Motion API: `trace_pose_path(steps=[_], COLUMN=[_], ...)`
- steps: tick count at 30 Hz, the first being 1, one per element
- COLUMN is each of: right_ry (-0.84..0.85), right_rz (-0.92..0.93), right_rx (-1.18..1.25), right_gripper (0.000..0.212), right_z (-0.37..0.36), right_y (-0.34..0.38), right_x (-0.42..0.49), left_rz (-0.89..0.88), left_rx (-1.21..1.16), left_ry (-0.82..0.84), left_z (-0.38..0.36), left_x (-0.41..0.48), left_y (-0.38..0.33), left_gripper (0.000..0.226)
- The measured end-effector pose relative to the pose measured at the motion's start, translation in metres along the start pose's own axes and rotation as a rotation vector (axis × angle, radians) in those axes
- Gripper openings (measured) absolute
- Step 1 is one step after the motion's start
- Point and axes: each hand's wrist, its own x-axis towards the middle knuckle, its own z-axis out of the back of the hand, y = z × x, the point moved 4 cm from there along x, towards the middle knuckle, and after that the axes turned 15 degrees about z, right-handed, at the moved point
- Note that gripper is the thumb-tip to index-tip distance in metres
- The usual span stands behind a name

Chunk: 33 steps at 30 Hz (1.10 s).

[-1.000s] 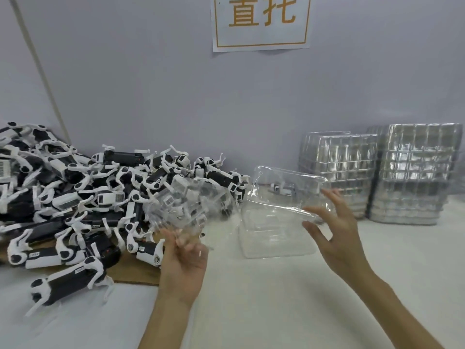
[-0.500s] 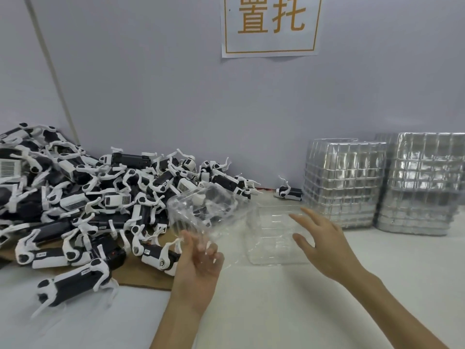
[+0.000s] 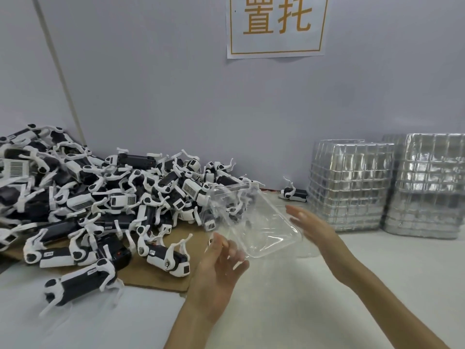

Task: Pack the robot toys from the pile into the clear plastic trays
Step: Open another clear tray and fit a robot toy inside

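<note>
Closest to me, my left hand (image 3: 219,268) is raised above the white tabletop (image 3: 276,318). Its thumb is in front and its fingers (image 3: 237,250) are behind, pinching the near left corner of a shallow clear plastic tray (image 3: 261,222) with rounded corners. The tray is off the table and tilted, with its far end higher and reaching over the edge of the toys. My right hand (image 3: 314,230) is at the tray's right rim with fingers straight and palm turned toward the plastic. It grips nothing, and I cannot tell whether it touches the rim or is only just beside it. To my left a flat brown cardboard sheet (image 3: 161,280) lies on the table, and one black-and-white four-legged robot toy (image 3: 78,283) stands near its front edge. Beyond that, the pile of black-and-white robot toys (image 3: 113,202) spreads over the cardboard back to the wall, legs tangled, a few showing barcode labels. Further back on the right a lone robot toy (image 3: 293,193) lies by the wall, apart from the pile and just beside the left stack of nested clear trays (image 3: 349,187). The right stack of nested clear trays (image 3: 427,187) stands next to it. High on the pale grey wall (image 3: 151,84) hangs a white paper sign (image 3: 276,26) with orange characters inside an orange border.
</note>
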Motion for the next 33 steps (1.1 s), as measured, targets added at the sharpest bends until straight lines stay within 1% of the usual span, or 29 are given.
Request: trace_pose_path(steps=[1, 2, 4, 5, 7, 8, 10, 12, 13, 14, 15, 16, 18, 19, 21, 22, 24, 25, 26, 29, 31, 33], right_ry=[0.012, 0.029, 0.004, -0.045, -0.149, -0.170, -0.177, -0.148, -0.102, -0.039, 0.025, 0.070, 0.097, 0.102, 0.084, 0.042, -0.104, -0.173, -0.222, -0.269, -0.275, -0.271], right_rz=[-0.007, 0.026, 0.118, 0.132, 0.087, 0.060, 0.024, -0.008, -0.028, -0.050, -0.069, -0.083, -0.101, -0.108, -0.121, -0.127, -0.140, -0.148, -0.156, -0.172, -0.174, -0.186], right_rx=[0.114, 0.137, 0.083, 0.101, 0.223, 0.265, 0.255, 0.255, 0.256, 0.256, 0.247, 0.232, 0.200, 0.192, 0.180, 0.163, 0.078, 0.021, -0.034, -0.161, -0.261, -0.353], right_gripper=[0.050, 0.049, 0.044, 0.044, 0.051, 0.055, 0.057, 0.056, 0.053, 0.049, 0.047, 0.045, 0.041, 0.041, 0.041, 0.038, 0.027, 0.022, 0.018, 0.012, 0.009, 0.009], right_z=[-0.002, -0.003, -0.003, -0.001, 0.003, 0.005, 0.011, 0.019, 0.022, 0.023, 0.023, 0.024, 0.025, 0.026, 0.028, 0.030, 0.036, 0.038, 0.041, 0.045, 0.047, 0.047], right_y=[0.005, 0.008, 0.014, 0.014, 0.010, 0.008, 0.005, 0.004, 0.005, 0.006, 0.006, 0.006, 0.006, 0.005, 0.004, 0.004, -0.001, -0.003, -0.006, -0.013, -0.014, -0.017], right_x=[-0.005, -0.010, -0.019, -0.022, -0.030, -0.032, -0.035, -0.037, -0.038, -0.040, -0.041, -0.043, -0.043, -0.044, -0.043, -0.043, -0.042, -0.041, -0.041, -0.043, -0.044, -0.045], left_rz=[0.021, 0.055, 0.127, 0.160, 0.232, 0.273, 0.376, 0.438, 0.438, 0.434, 0.436, 0.445, 0.466, 0.469, 0.458, 0.465, 0.492, 0.468, 0.410, 0.157, 0.007, -0.170], left_rx=[0.011, 0.015, 0.039, 0.055, 0.057, 0.048, 0.050, 0.110, 0.157, 0.205, 0.209, 0.172, 0.108, 0.108, 0.099, 0.041, -0.146, -0.184, -0.158, 0.098, 0.270, 0.405], left_ry=[-0.006, -0.017, -0.024, -0.011, 0.051, 0.080, 0.135, 0.208, 0.180, 0.111, 0.043, 0.020, 0.045, 0.032, -0.070, -0.084, -0.073, -0.105, -0.177, -0.460, -0.589, -0.705], left_z=[-0.001, -0.003, -0.007, -0.009, -0.012, -0.013, -0.013, -0.017, -0.017, -0.013, -0.008, -0.006, -0.008, -0.008, -0.004, -0.003, -0.002, 0.001, 0.008, 0.023, 0.026, 0.025], left_x=[-0.001, -0.002, -0.004, -0.005, -0.007, -0.007, -0.007, -0.009, -0.009, -0.009, -0.008, -0.008, -0.006, -0.005, -0.004, -0.004, -0.003, -0.002, 0.002, 0.008, 0.006, -0.001], left_y=[0.002, 0.004, 0.008, 0.010, 0.013, 0.014, 0.018, 0.022, 0.023, 0.024, 0.025, 0.025, 0.025, 0.025, 0.023, 0.022, 0.019, 0.017, 0.015, 0.005, 0.000, -0.004], left_gripper=[0.027, 0.026, 0.027, 0.029, 0.034, 0.036, 0.038, 0.035, 0.032, 0.030, 0.028, 0.032, 0.059, 0.064, 0.053, 0.054, 0.062, 0.062, 0.059, 0.034, 0.019, 0.010])
